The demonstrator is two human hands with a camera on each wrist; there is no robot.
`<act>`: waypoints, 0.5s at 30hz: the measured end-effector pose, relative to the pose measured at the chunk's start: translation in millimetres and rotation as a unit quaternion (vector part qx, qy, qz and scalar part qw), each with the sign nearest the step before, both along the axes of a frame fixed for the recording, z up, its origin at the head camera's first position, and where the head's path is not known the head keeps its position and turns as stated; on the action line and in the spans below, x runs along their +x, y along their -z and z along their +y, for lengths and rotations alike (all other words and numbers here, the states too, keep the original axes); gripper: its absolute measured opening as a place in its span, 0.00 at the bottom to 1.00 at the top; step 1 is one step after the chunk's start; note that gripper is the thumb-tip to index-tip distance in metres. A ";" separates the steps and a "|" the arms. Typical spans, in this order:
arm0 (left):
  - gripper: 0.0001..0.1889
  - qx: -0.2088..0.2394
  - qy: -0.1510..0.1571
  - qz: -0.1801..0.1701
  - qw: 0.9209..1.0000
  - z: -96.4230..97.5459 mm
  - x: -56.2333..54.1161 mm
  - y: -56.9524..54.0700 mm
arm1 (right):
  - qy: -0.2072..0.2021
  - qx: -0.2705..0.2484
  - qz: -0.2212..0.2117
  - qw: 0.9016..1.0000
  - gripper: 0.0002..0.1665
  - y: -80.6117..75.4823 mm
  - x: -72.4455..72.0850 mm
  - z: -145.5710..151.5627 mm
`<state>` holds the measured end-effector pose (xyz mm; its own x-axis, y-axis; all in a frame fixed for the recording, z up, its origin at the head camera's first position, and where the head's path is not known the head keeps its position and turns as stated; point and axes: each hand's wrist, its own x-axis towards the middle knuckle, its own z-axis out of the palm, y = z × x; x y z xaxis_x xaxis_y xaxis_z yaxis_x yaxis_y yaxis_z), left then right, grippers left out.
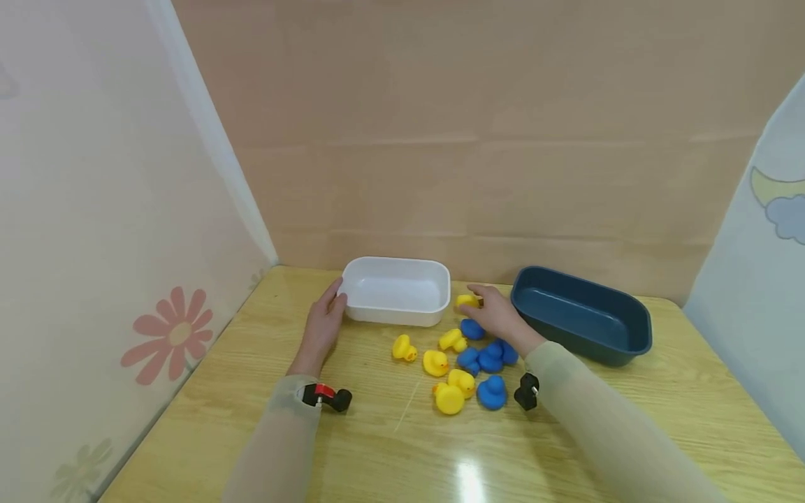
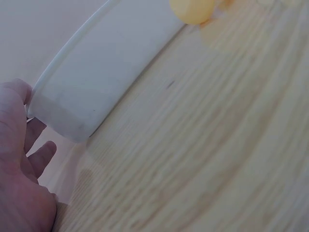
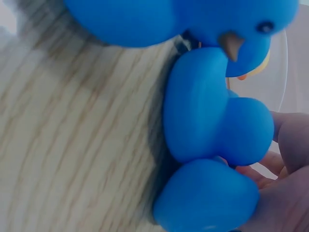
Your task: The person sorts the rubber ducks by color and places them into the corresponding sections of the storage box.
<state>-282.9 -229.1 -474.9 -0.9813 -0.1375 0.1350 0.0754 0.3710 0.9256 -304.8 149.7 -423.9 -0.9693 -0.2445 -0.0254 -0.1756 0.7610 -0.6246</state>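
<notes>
Within right hand (image 1: 499, 314), pinched yellow duck (image 1: 467, 301)

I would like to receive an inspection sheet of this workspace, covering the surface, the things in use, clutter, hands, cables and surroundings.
Surface: wooden table, with glare near the front.
Job's things: white box; dark blue box to its right; yellow ducks and blue ducks loose on the table, none seen inside either box.
Clutter: nothing seen.
Hands: left hand touches the white box's left end; right hand holds a yellow duck near its right end.
Cables: nothing seen.
Surroundings: brown sheet behind; left wall with flowers; right wall with moon and cloud.
</notes>
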 end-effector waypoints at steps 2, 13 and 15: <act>0.32 0.001 -0.001 0.002 1.000 0.9 -0.8 -0.6 | 0.004 0.000 -0.002 1.000 0.42 -0.3 -0.5 0.6; 0.32 0.000 0.003 0.000 1.000 0.4 -2.5 2.0 | 0.022 -0.002 0.017 1.000 0.26 2.6 0.2 0.0; 0.32 -0.001 0.001 0.000 1.000 0.0 -2.1 2.6 | 0.025 0.000 0.019 1.000 0.24 2.4 0.4 -0.9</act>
<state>-285.1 -229.0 -477.5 -0.9816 -0.1355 0.1344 0.0751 0.3730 0.9248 -304.3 148.8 -426.4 -0.9804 -0.1964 0.0116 -0.1615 0.7694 -0.6180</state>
